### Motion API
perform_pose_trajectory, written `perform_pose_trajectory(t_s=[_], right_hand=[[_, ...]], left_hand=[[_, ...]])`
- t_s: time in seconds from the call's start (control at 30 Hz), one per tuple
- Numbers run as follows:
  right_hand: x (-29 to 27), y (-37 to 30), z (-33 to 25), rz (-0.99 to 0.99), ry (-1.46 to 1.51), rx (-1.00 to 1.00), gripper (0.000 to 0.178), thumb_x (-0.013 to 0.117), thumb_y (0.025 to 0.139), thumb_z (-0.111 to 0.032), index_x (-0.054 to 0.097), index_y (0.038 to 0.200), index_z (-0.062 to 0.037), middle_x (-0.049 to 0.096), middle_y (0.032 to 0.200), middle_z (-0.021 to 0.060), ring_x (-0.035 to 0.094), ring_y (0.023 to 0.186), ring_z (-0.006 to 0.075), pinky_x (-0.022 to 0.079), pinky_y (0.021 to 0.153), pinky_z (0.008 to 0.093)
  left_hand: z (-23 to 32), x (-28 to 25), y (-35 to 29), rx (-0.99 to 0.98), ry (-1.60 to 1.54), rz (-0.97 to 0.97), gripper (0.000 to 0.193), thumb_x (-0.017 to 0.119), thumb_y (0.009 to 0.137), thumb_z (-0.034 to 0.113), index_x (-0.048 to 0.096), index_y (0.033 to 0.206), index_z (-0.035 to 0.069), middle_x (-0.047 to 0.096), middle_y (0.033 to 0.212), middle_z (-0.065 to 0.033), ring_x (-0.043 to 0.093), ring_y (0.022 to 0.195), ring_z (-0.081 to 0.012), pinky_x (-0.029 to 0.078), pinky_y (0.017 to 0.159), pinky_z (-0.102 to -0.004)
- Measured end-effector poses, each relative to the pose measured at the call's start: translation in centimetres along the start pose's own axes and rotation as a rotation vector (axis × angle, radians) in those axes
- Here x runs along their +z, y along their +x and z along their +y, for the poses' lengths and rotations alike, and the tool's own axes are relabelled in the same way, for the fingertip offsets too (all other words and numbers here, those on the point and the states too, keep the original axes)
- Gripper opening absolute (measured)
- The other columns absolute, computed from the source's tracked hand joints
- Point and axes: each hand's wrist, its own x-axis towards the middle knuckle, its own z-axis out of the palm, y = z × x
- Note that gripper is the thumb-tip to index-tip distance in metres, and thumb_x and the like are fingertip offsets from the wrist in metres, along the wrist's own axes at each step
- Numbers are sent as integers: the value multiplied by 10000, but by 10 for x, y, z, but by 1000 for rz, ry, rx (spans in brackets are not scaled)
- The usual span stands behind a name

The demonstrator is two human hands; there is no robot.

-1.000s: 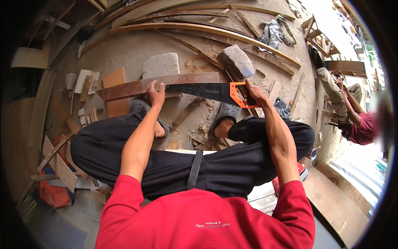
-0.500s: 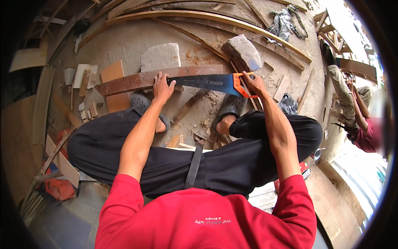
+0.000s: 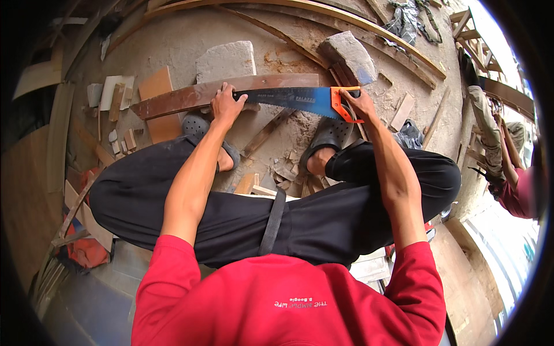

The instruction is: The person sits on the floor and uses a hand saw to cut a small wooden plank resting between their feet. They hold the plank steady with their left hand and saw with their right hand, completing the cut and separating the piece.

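A handsaw (image 3: 294,101) with a dark-to-blue blade and an orange handle lies crosswise in front of me, its teeth toward me. My right hand (image 3: 359,102) is closed around the handle. At the narrow tip, my left hand (image 3: 227,105) has the blade between thumb and fingers; those fingers also reach onto the reddish-brown plank (image 3: 173,104). This long plank runs behind the saw, nearly parallel to the blade, which overlaps its near edge. Whether the left fingers press on the plank is hard to see. Below the saw are my two feet in grey clogs (image 3: 330,137).
Two rough stone blocks (image 3: 226,60) (image 3: 347,57) stand beyond the plank. Wood offcuts (image 3: 117,102) litter the ground at left and between my feet. Long curved boards (image 3: 277,12) lie across the far side. Another person (image 3: 508,153) sits at the right edge.
The view has tilted a little, so saw, plank and hands sit higher in the picture. Both hands keep their holds, and the saw stays nearly the same against the plank.
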Motion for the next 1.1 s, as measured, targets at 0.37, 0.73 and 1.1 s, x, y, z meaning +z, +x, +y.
perform_pose_trajectory(t_s=[0.37, 0.73, 1.1], right_hand=[[11, -20, -29, 15, -24, 3, 716, 733, 719, -649, 680, 1030, -7, 702, 978, 209, 678, 951, 334, 515, 817, 406], [19, -28, -40, -34, 39, -9, 660, 739, 740, -615, 696, 1035, -27, 713, 970, 181, 692, 910, 294, 519, 790, 379], [34, -13, -21, -37, 139, 75, 783, 790, 687, -614, 637, 1100, 33, 699, 1032, 183, 676, 968, 250, 511, 839, 349]], left_hand=[[-12, -6, 7, -73, 19, -90, 407, 739, 781, 349, 642, 1030, 41, 651, 1132, -161, 627, 1011, -367, 465, 864, -490], [-22, -17, 9, -82, 28, -99, 398, 754, 772, 362, 664, 998, 47, 680, 1067, -165, 653, 966, -362, 481, 844, -467], [-36, -19, 15, -49, 29, -65, 439, 742, 768, 434, 670, 1017, 80, 706, 937, -191, 674, 905, -379, 501, 823, -476]])
